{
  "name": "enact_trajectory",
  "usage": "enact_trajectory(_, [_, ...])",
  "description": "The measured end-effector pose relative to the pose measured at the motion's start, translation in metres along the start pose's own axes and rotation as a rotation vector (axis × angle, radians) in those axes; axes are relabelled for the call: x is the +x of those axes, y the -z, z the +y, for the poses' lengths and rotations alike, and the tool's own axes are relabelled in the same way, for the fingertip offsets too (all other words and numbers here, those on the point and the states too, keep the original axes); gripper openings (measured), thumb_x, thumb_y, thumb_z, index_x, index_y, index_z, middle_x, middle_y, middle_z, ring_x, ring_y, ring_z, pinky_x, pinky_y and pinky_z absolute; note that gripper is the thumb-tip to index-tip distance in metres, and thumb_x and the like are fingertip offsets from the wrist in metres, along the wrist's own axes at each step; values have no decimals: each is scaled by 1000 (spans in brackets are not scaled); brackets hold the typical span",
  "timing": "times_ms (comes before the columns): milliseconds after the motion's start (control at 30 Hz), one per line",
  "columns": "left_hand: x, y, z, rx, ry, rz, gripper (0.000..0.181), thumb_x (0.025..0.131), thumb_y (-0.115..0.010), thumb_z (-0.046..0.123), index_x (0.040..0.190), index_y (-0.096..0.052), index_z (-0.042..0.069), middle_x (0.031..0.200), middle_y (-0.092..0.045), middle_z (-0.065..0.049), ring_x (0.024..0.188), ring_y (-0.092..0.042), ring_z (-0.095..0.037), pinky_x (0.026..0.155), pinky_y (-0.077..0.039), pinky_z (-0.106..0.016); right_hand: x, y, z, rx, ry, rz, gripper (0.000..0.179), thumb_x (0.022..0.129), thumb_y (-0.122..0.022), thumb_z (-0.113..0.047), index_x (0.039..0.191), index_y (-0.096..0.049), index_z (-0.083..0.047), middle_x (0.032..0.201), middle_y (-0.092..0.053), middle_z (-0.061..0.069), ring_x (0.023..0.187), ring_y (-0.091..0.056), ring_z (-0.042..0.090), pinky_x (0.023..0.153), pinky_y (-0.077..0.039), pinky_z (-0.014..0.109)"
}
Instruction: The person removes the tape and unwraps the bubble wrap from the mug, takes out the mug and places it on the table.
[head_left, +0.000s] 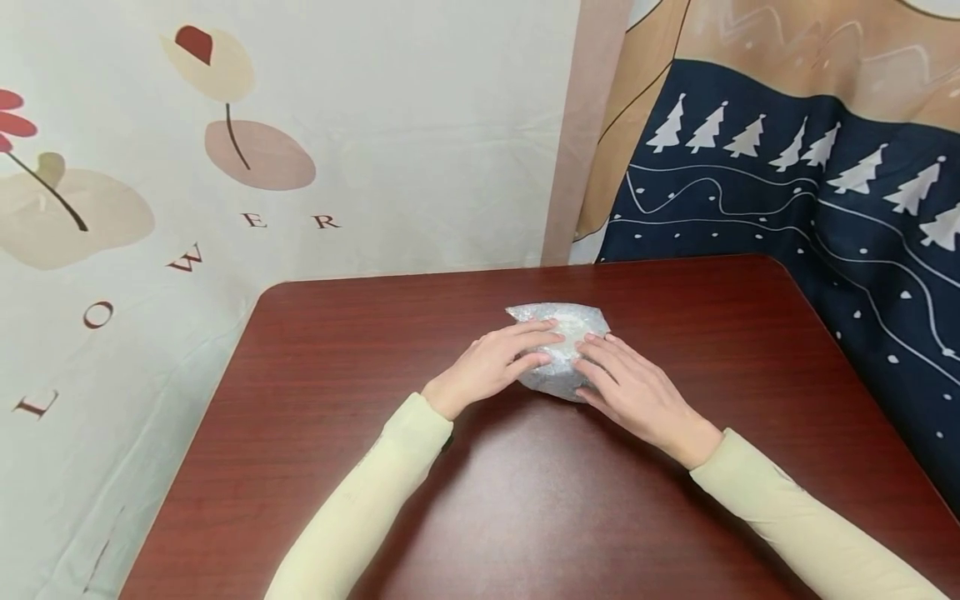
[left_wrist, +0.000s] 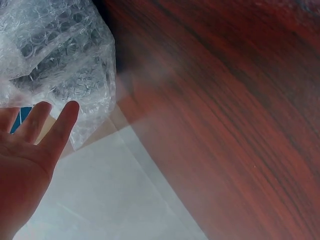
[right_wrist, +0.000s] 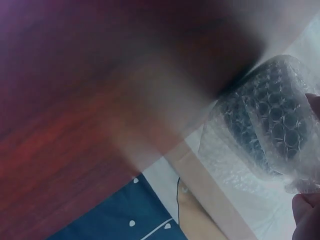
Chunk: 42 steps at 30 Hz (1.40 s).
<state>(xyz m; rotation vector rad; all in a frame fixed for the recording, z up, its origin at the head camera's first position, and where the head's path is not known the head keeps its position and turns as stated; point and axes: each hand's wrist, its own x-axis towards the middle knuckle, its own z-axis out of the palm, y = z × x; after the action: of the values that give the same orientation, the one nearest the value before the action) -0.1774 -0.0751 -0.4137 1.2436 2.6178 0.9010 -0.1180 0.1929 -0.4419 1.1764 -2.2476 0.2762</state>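
Observation:
A package wrapped in bubble wrap (head_left: 558, 381) lies toward the far side of the table, between the two hands. My left hand (head_left: 487, 364) rests on its left side with fingers extended. On the opposite side my right hand (head_left: 647, 393) lays its outstretched fingers over the wrap. In the left wrist view, straight fingertips of the left hand (left_wrist: 30, 160) touch the edge of the clear wrap (left_wrist: 65, 45). The right wrist view catches only parts of the right hand (right_wrist: 306, 215) at the border, beside the bubbled film (right_wrist: 275, 120). Whatever is inside is hidden by the wrap.
The dark red wooden table (head_left: 315, 400) has rounded far corners. Behind it hangs a pale cloth (head_left: 435, 167) with flower prints and letters. A navy cloth with white trees (head_left: 750, 192) hangs at the right, along the table's edge.

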Motion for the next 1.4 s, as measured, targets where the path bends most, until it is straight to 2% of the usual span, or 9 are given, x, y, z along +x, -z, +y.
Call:
enact_trajectory(167, [1,-1,0,-11,-6,5,40,109,-55,37,146,-61,24,158,-48,5,145,-43,-9,117,-38,-36,-2,-3,-1,-35,14,44,39,111,-49,-29,126,-64,4,131,-65,23,129,-60,38,111,-44,52])
enact_trajectory(400, [2,-1,1,-19,2,9,40,108,-56,36,146,-61,25,158,-48,6,145,-43,-9,117,-39,-36,-2,-5,-2,-67,38,105,34,110,-50,-24,113,-66,5,127,-67,25,125,-63,38,107,-49,52])
enact_trajectory(600, [3,-1,1,-22,6,3,40,108,-56,36,145,-62,24,158,-48,6,145,-43,-10,117,-38,-37,-2,-3,-4,-39,29,85,31,110,-48,-23,104,-68,-1,127,-67,24,127,-62,39,108,-47,52])
enact_trajectory(867, [2,0,2,-6,3,-3,39,108,-56,36,145,-63,24,158,-48,6,145,-44,-11,116,-39,-38,-3,1,-7,-18,17,39,39,114,-34,-19,106,-69,-4,132,-63,27,129,-60,41,110,-45,54])
enact_trajectory(1033, [2,1,4,21,2,-10,39,108,-56,36,145,-63,25,158,-48,6,145,-43,-10,115,-40,-40,-3,-1,-7,0,8,67,37,114,-35,-17,104,-68,-4,130,-64,26,126,-62,41,108,-46,55])
enact_trajectory(1267, [0,-1,4,21,-2,-7,39,108,-56,38,144,-63,27,159,-46,9,146,-42,-9,114,-42,-41,-1,6,-8,54,-47,38,41,115,-36,-25,109,-71,-5,128,-67,20,126,-63,37,109,-45,52])
enact_trajectory(1400, [-2,-3,3,25,-15,4,39,108,-57,38,144,-63,27,160,-45,9,146,-41,-8,113,-43,-42,-1,8,-8,60,-53,49,40,114,-39,-25,110,-71,-2,125,-71,18,123,-66,33,107,-48,50])
